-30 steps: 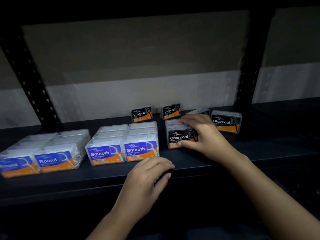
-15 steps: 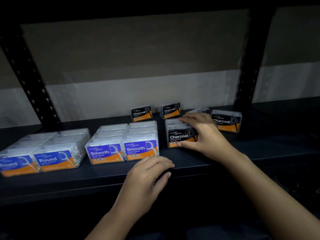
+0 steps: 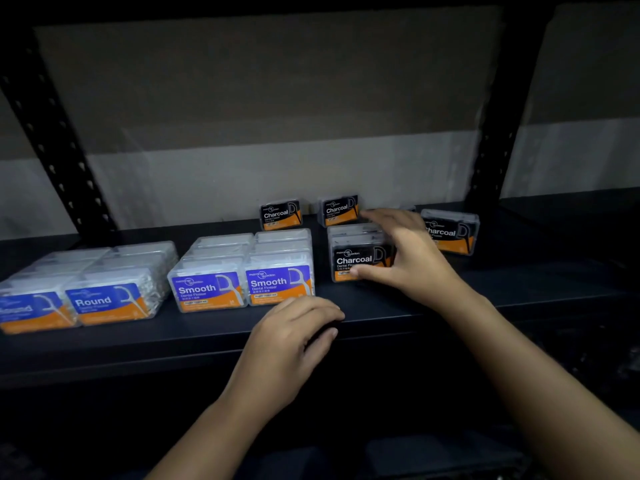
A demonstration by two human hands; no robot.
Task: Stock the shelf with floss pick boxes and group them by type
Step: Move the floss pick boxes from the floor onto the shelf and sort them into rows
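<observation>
While the right hand grips a Charcoal box mid-frame (thumb on its front), the left hand rests loosely curled on the shelf edge.

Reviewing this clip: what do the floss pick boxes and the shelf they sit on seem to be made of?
The Smooth boxes look like clear, glossy hard plastic: their tops are see-through and catch highlights, with printed labels on the fronts. The Charcoal box under the right hand looks the same, its contents dark. The shelf seems matte black-painted metal, judging by the perforated uprights, though the board could be laminate.
</observation>
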